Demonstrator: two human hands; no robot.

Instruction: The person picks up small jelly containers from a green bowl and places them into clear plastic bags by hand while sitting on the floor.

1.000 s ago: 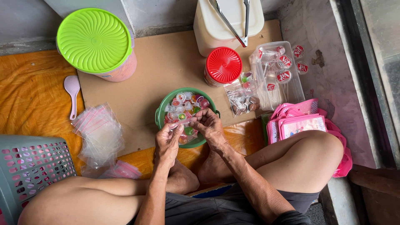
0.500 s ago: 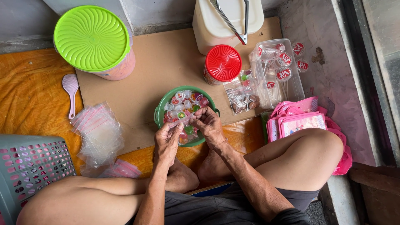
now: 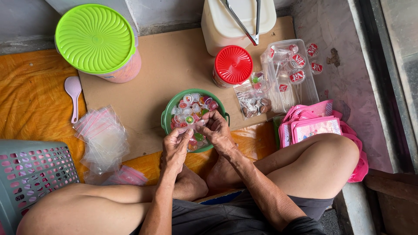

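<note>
Two hands, the left hand (image 3: 175, 146) and right hand (image 3: 217, 130), meet over one green bowl (image 3: 166, 116) of small jelly cups, too many to count. There are two lidded tubs: one green-lidded tub (image 3: 96, 39) and one red-lidded jar (image 3: 233, 65). One pink spoon (image 3: 72, 93), one grey basket (image 3: 30, 174), one white jug (image 3: 230, 24).

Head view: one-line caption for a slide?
Seated person's left hand and right hand pinch a small clear bag over a green bowl of colourful jelly cups.

Bare cardboard (image 3: 174, 65) lies open between green-lidded tub (image 3: 98, 41) and red-lidded jar (image 3: 232, 66).
</note>
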